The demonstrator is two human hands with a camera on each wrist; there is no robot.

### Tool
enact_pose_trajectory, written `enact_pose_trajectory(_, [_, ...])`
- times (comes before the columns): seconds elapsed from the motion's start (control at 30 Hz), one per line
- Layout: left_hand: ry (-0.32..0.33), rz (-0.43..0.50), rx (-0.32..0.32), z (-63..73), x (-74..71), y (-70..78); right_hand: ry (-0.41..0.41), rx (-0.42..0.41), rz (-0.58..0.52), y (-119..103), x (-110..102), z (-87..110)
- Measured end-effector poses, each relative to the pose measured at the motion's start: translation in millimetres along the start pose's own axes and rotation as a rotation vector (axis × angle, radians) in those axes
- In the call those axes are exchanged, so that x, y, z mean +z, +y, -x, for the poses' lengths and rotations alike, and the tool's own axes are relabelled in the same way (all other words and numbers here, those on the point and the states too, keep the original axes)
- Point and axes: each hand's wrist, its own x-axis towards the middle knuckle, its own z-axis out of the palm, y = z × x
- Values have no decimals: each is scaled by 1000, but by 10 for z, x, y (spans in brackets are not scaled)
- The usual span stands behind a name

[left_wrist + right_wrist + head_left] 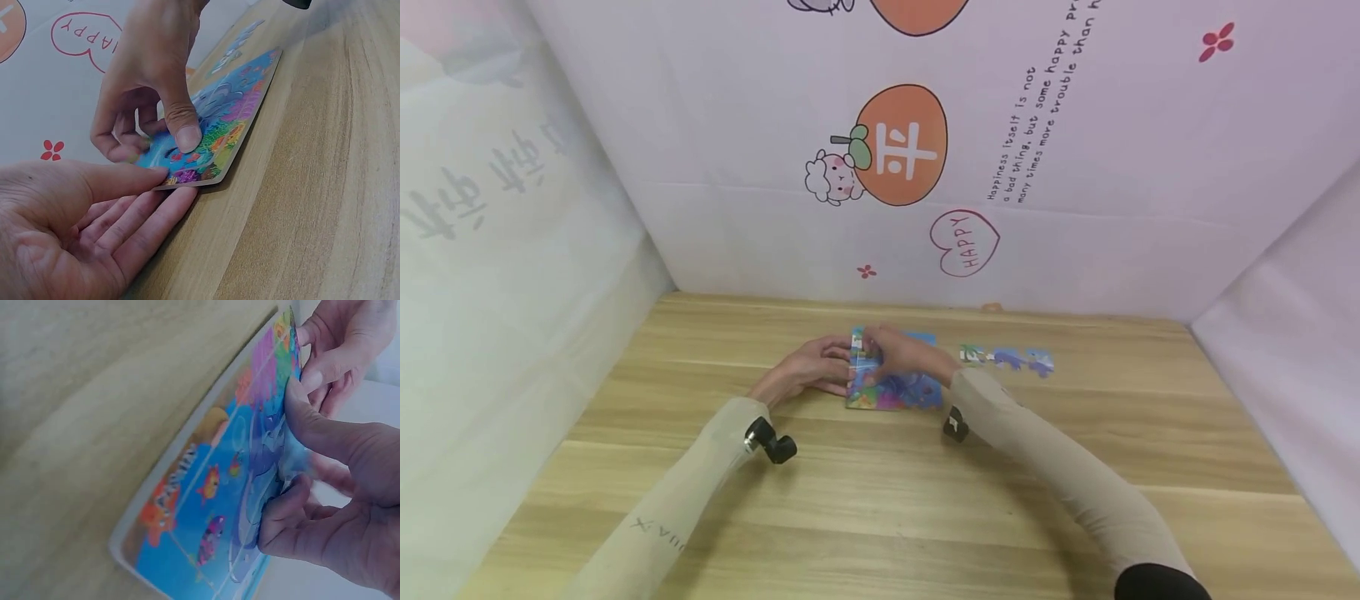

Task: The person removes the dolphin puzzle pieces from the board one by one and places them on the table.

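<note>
A jigsaw puzzle board (913,392) with a bright undersea picture lies on the wooden table, its near edge slightly raised in the left wrist view. My left hand (812,364) grips its left edge, thumb (134,179) on top and fingers (164,215) underneath. Over the board's left part is my right hand (901,350). Its thumb (187,136) presses on the picture while the other fingers curl down near the far edge; I cannot tell whether they pinch a piece. On the picture, orange fish and a dolphin show in the right wrist view.
Loose puzzle pieces (1007,359) lie in a row right of the board. Behind them, a white printed cloth (760,225) hangs at the table's back edge, with more cloth at both sides. Wood-grain tabletop (865,500) extends toward me between the forearms.
</note>
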Motion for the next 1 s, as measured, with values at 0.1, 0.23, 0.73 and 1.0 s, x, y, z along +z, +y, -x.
enact_pose_trajectory(0.1, [2, -4, 2, 1, -2, -1, 6, -30, -38, 17, 13, 15])
enact_pose_trajectory(0.23, [18, -3, 0, 6, -5, 3, 5, -88, -83, 44, 16, 28])
enact_pose_trajectory(0.73, [18, 4, -20, -24, 33, -8, 63, -121, -290, 269, -60, 144])
enact_pose_trajectory(1.0, [28, 16, -28, -21, 43, 15, 141, -146, -379, 233, -58, 205])
